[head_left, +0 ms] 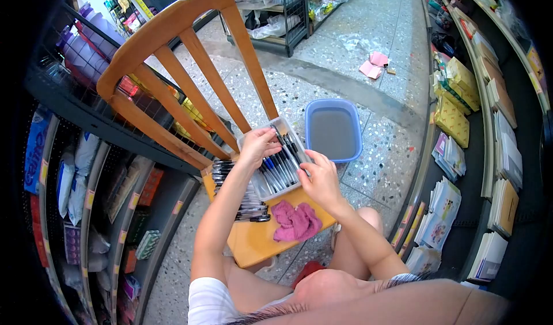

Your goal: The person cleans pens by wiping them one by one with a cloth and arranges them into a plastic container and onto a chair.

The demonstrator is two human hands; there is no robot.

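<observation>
A clear plastic box holding several pens sits on the seat of a wooden chair. My left hand is over the box's upper left part, its fingers bent together near the pen tops; what they hold is too small to name. At the box's right edge is my right hand, thumb and fingers apart, with nothing visible between them. More pens lie in a pile on the seat, left of the box. A crumpled pink cloth rests near the seat's front edge.
A blue basin of greyish water stands on the speckled floor, right of the chair. Shelves with notebooks curve along the right, and shelves with packets along the left. Pink paper pieces lie on the floor farther off.
</observation>
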